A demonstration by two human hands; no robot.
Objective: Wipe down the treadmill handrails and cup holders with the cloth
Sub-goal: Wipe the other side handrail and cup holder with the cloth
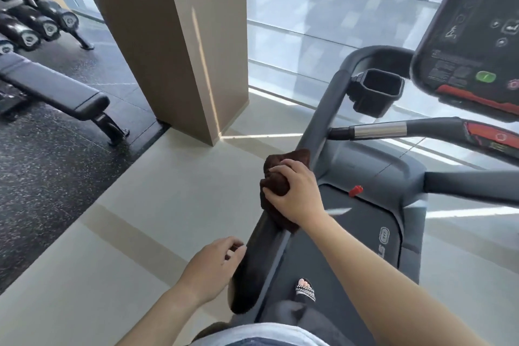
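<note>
A dark brown cloth is bunched around the treadmill's left handrail, a long dark grey bar running up toward the console. My right hand presses the cloth onto the rail, fingers wrapped over it. My left hand rests against the near end of the same rail, fingers loosely curled beside it and holding nothing. A black cup holder hangs off the rail's upper bend, left of the console. A second grip with a silver sensor band crosses below the cup holder.
A beige pillar stands left of the treadmill. A weight bench and a dumbbell rack are on the dark rubber floor at far left. A red safety clip sits on the treadmill deck cover. My sandalled foot is on the belt.
</note>
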